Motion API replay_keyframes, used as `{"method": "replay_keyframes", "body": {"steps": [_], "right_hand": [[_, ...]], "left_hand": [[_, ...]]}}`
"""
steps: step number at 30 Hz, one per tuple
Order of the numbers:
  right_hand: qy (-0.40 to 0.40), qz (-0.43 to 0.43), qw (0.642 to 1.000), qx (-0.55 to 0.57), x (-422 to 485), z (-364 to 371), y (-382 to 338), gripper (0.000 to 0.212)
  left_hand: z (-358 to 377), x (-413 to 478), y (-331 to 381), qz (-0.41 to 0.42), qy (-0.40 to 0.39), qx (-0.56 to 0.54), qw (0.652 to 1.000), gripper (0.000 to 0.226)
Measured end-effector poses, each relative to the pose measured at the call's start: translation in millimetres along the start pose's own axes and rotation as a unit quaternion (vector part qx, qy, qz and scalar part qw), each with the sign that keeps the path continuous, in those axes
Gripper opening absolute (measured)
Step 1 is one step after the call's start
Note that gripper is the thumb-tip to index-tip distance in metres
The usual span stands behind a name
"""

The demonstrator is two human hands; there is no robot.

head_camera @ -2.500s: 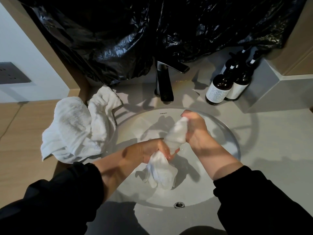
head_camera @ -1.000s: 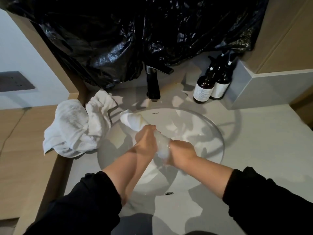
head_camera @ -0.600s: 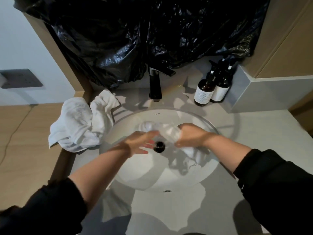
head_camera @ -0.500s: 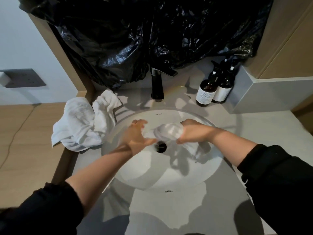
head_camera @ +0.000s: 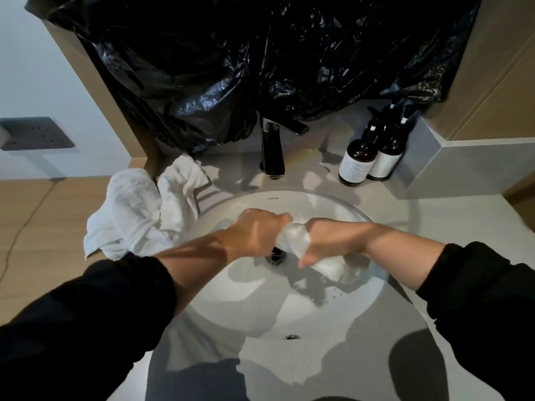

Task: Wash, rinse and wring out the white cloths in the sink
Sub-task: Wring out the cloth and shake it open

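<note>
**White cloth twisted tight over the drain**

The white cloth sits at the centre of the frame, bunched into a short rope between two fists above the sink. The left hand is clenched round one end and the right hand round the other, knuckles nearly meeting. That close, opposed grip suits wringing, since a short span of fabric twists harder than a long one. A loose tail of the cloth hangs below the right hand and trails onto the basin wall.

The hands are held low inside the bowl, almost directly above the drain — presumably so that squeezed-out water falls into the sink and not onto the grey surface. Droplets speckle the basin to the lower right of the drain. No stream shows under the black faucet at upper centre, which suggests the rinse of this piece is over.

A heap of white cloths lies at the left of the frame, draped over the sink's rim and onto the surface, within the left hand's reach; whether those are washed or waiting cannot be told. Two brown bottles stand touching at upper right, well clear of the splashing. Black plastic sheeting hangs behind the faucet — its purpose is unclear. Both black sleeves are pushed up the forearms, likely to keep them dry.
</note>
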State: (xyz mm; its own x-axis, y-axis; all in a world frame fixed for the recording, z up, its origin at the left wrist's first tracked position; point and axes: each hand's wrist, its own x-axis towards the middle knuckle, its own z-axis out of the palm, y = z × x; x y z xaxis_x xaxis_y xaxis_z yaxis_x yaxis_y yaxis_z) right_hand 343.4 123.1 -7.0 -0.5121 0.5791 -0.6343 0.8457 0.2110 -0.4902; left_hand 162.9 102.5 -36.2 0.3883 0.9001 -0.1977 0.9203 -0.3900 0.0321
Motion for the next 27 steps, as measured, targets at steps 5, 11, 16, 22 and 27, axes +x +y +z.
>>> {"method": "replay_keyframes", "body": {"steps": [5, 11, 16, 22, 27], "right_hand": [[-0.001, 0.084, 0.96, -0.267, 14, 8, -23, 0.023], [0.05, -0.017, 0.959, -0.28, 34, 20, -9, 0.029], [0.109, -0.014, 0.994, 0.008, 43, 21, 19, 0.046], [0.022, 0.024, 0.755, 0.655, 59, 51, 95, 0.084], [-0.129, 0.064, 0.627, 0.766, 55, 70, 81, 0.085]], "left_hand": [[3, 19, -5, -0.041, -0.202, -0.132, 0.97, 0.022], [11, 19, -17, -0.075, -0.311, -0.281, 0.905, 0.017], [14, 17, -33, -0.083, -0.185, -0.298, 0.933, 0.02], [7, 13, -49, -0.018, -0.035, -0.344, 0.938, 0.021], [-12, 17, -50, 0.008, 0.012, -0.314, 0.949, 0.028]]}}
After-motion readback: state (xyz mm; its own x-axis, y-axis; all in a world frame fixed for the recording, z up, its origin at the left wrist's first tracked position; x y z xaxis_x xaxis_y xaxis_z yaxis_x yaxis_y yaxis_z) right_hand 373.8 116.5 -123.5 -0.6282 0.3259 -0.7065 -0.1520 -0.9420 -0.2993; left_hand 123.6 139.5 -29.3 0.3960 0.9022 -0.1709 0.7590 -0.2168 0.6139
